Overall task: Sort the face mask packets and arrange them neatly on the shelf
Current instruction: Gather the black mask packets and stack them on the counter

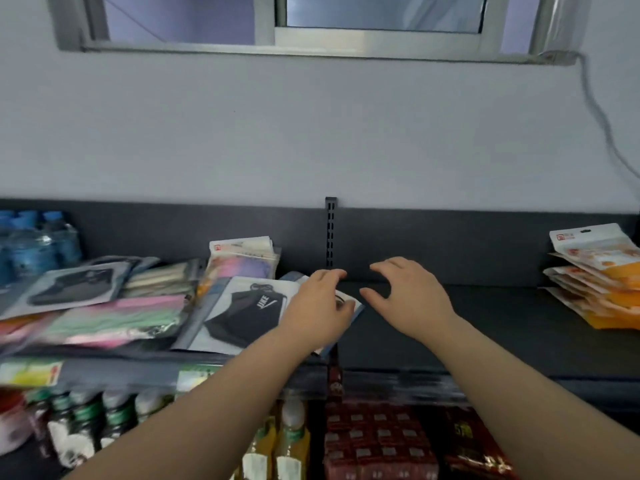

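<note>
1. Dark grey metal shelf (502, 317): blurred pastel face mask packets (114, 320) heaped left, orange packet stack (602, 282) right, partly cut off.
2. Left hand (318, 306) covers one edge of a clear black-mask packet (242, 313); whether it grips, I cannot tell.
3. Right hand (408, 296) hovers beside, loosely curled, empty.

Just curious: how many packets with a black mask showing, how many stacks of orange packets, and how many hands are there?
Black-mask packets: 2
Orange packet stacks: 1
Hands, left and right: 2
Total: 5
</note>
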